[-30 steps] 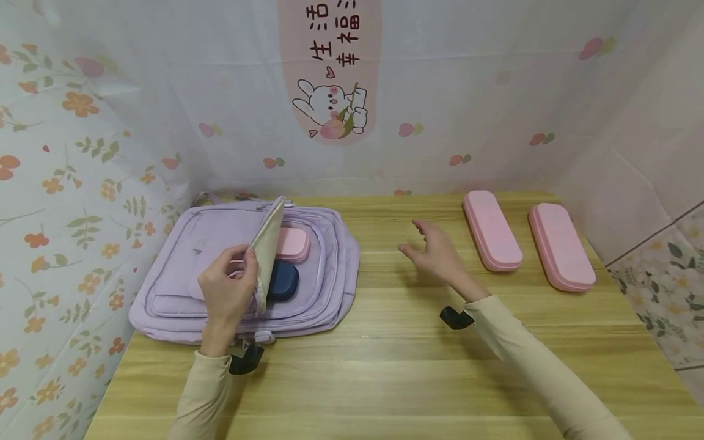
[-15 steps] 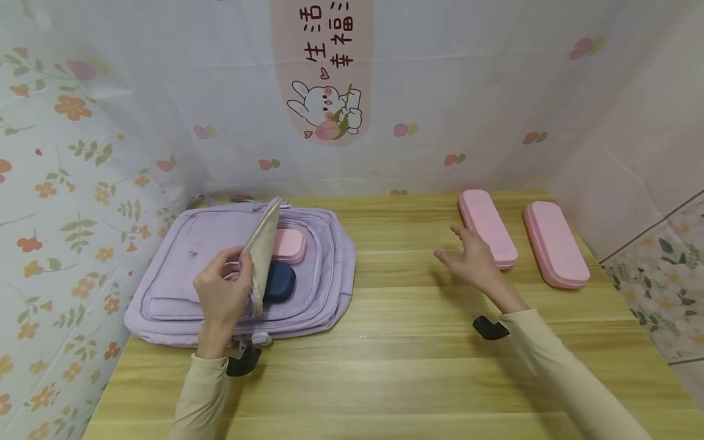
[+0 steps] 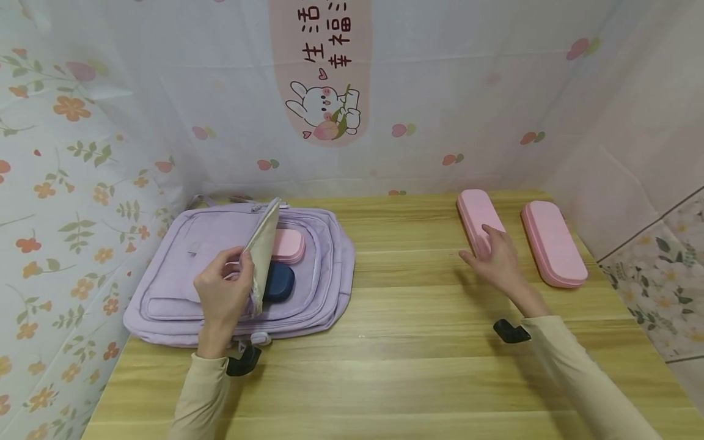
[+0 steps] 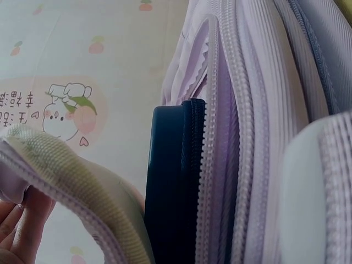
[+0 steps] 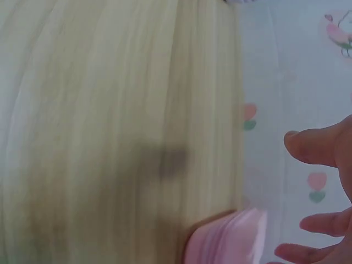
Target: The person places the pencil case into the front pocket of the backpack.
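Note:
A lilac backpack (image 3: 181, 256) lies flat at the left of the table, its front pocket unzipped. My left hand (image 3: 222, 290) pinches the edge of the pocket flap (image 3: 263, 250) and holds it raised. Inside the pocket sit a pink case (image 3: 288, 245) and a dark blue zipped case (image 3: 279, 282), also beside the zip in the left wrist view. My right hand (image 3: 497, 263) is over the near end of a pink pencil case (image 3: 477, 214), thumb and fingers spread apart. In the right wrist view the hand and the pink pencil case (image 5: 225, 242) appear apart.
A second pink pencil case (image 3: 554, 244) lies to the right of the first. The wooden table (image 3: 374, 366) is bounded by a patterned curtain (image 3: 418, 91) at the back and by flowered cloth (image 3: 71, 214) on the left.
My right hand has moved right, from mid-table to over the nearer pink pencil case. The left hand keeps holding the flap, and the whole view has shifted slightly.

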The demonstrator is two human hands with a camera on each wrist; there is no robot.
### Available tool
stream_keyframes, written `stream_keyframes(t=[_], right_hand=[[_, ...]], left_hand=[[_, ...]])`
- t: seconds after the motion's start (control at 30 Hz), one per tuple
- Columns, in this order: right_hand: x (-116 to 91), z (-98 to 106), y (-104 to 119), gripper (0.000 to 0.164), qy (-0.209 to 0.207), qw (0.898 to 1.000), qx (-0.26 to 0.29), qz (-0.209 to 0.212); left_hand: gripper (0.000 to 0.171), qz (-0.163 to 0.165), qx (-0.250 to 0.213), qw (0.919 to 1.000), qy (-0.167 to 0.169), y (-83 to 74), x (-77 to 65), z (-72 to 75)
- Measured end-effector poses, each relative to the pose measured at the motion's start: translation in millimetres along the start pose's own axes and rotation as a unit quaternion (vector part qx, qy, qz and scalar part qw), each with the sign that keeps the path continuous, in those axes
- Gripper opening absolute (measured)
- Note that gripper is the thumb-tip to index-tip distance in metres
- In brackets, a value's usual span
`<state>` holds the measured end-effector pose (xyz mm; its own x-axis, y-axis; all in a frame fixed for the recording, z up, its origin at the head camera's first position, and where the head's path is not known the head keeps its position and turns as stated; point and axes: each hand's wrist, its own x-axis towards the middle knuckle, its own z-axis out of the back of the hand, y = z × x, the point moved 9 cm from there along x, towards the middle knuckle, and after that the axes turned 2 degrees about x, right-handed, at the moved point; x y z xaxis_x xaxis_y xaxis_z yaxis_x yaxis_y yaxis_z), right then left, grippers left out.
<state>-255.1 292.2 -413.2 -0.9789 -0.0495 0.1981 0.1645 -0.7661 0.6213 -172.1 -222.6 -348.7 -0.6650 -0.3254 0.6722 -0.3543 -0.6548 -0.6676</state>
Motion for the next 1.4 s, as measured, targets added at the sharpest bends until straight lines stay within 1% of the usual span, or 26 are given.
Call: stream_keyframes(t=[0.1, 0.2, 0.4, 0.6, 0.73, 0.93, 1.1, 1.23, 1.4], right_hand=[[-1, 1, -13, 0.084, 0.003, 1.000, 0.002, -0.021], [-2, 1, -23, 0.088, -0.001, 0.999, -0.008, -0.034], [-4, 1, -37, 0.090, -0.025, 0.999, -0.016, -0.035], [-7, -1, -48, 0.092, -0.028, 0.999, -0.014, -0.035], [-8, -3, -55, 0.092, -0.027, 0.998, -0.007, -0.049], [-9, -4, -61, 0.095, -0.035, 0.997, -0.006, -0.063], [-8, -5, -63, 0.094, -0.046, 0.996, -0.005, -0.075], [-9, -4, -65, 0.089, -0.059, 0.994, -0.003, -0.093], [-9, -1, -68, 0.083, -0.078, 0.992, 0.008, -0.100]], left_hand=[[0.011, 0.001, 0.000, 1.0000, -0.001, 0.2, -0.1, 0.0], [0.012, 0.001, 0.002, 1.0000, -0.001, 0.2, -0.1, -0.1], [0.015, 0.001, 0.010, 0.9999, 0.009, 1.2, -0.3, -1.0], [0.015, 0.002, 0.010, 0.9999, 0.011, 0.7, -0.9, -1.5], [0.013, 0.003, 0.006, 1.0000, 0.006, -0.7, -1.0, -1.3], [0.011, 0.004, 0.001, 1.0000, 0.001, -1.8, -1.8, -0.4], [0.012, 0.003, 0.005, 1.0000, 0.004, -0.3, -2.6, -0.7], [0.012, 0.000, 0.002, 1.0000, 0.002, -0.8, -2.5, -1.0], [0.012, 0.001, -0.002, 1.0000, 0.001, -0.4, -1.8, -1.1]])
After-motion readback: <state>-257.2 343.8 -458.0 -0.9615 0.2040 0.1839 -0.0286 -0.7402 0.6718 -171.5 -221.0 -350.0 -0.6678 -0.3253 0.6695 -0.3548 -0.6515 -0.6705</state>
